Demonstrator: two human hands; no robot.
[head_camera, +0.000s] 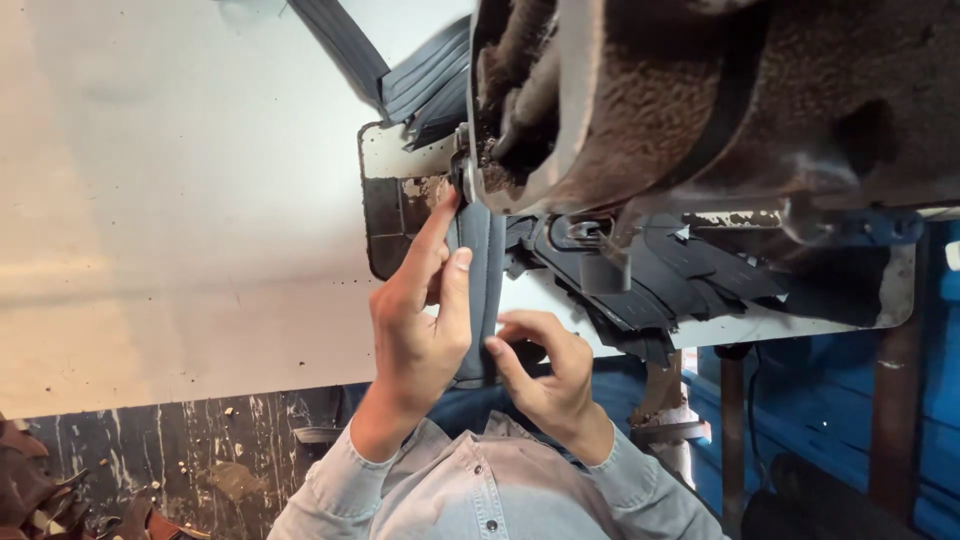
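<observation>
Here, both the left hand and the right hand pinch, fingers closed, the grey strip on the table at the sewing machine; fingertips this near the needle area risk injury.

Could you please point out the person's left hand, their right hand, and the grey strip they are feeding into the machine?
left hand (418, 335), head view, on the back of the hand.
right hand (550, 375), head view, on the knuckles.
grey strip (482, 260), head view, on its middle, between the thumbs.
</observation>
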